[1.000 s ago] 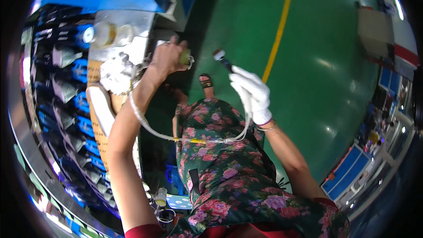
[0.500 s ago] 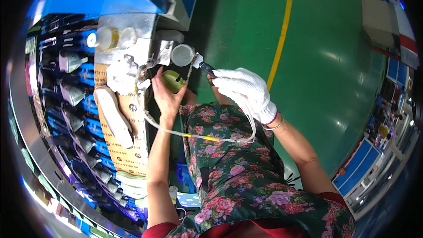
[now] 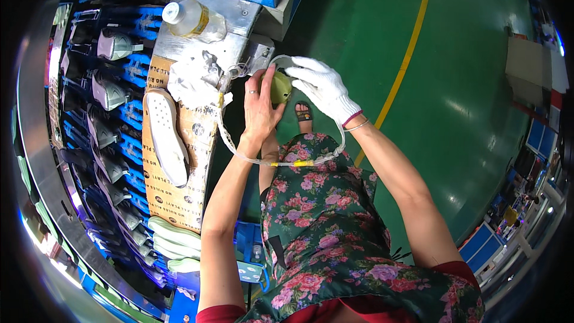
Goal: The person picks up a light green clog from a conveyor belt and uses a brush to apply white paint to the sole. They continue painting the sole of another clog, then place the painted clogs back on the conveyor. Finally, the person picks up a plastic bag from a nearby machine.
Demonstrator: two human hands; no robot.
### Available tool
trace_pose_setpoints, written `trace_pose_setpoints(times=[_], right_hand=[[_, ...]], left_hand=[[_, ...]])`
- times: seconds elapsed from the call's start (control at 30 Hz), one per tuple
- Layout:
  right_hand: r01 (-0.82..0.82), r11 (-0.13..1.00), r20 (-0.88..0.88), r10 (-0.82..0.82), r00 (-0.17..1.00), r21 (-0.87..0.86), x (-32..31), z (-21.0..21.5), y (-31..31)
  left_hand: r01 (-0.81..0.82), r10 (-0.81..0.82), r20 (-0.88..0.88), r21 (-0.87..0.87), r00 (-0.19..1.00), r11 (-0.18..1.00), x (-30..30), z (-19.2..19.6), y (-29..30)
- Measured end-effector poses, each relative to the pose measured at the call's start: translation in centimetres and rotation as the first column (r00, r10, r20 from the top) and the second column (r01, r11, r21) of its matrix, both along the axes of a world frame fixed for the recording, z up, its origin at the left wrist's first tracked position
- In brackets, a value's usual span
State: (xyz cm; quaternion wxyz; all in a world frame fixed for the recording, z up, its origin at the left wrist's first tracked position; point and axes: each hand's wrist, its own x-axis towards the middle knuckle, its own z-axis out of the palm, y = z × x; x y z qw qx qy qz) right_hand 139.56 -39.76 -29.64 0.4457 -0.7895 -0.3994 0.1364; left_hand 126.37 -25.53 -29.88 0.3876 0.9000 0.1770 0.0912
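Bright, even overhead light fills the scene. Pale glare patches sheen the glossy green floor [image 3: 478, 84], and the white knitted glove on the right hand [image 3: 323, 87] nearly washes out. Fisheye distortion bends the yellow floor line [image 3: 406, 60] and the blue rack [image 3: 113, 137]. The dark circular rim smears into blur at lower left.

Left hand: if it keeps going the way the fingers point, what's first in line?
The left hand points up-frame; its fingertips already touch the small green round object. Just beyond sits the metal fitting, though depth is unclear.
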Motion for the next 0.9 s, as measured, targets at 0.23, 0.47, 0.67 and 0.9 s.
trace_pose_setpoints(times=[0.23,0.47,0.67,0.9], right_hand=[[0.100,0.984,-0.262,-0.136,0.955,-0.146,-0.7,1.5,-2.2],[0.155,0.983,-0.326,-0.178,0.929,-0.096,-3.6,1.1,-4.6],[0.271,0.962,-0.655,-0.226,0.721,-0.034,-4.3,-0.2,-7.2],[0.278,0.959,-0.594,-0.258,0.762,-0.060,-4.3,1.3,-7.0]], left_hand=[[0.060,-0.060,-0.014,-0.042,0.998,0.997,2.7,0.2,1.0],[0.212,-0.203,-0.109,0.070,0.973,0.975,4.6,0.2,0.7],[0.180,-0.170,-0.103,0.103,0.980,0.978,4.7,0.4,1.5],[0.248,-0.242,-0.088,0.061,0.966,0.967,4.6,0.4,2.2]])
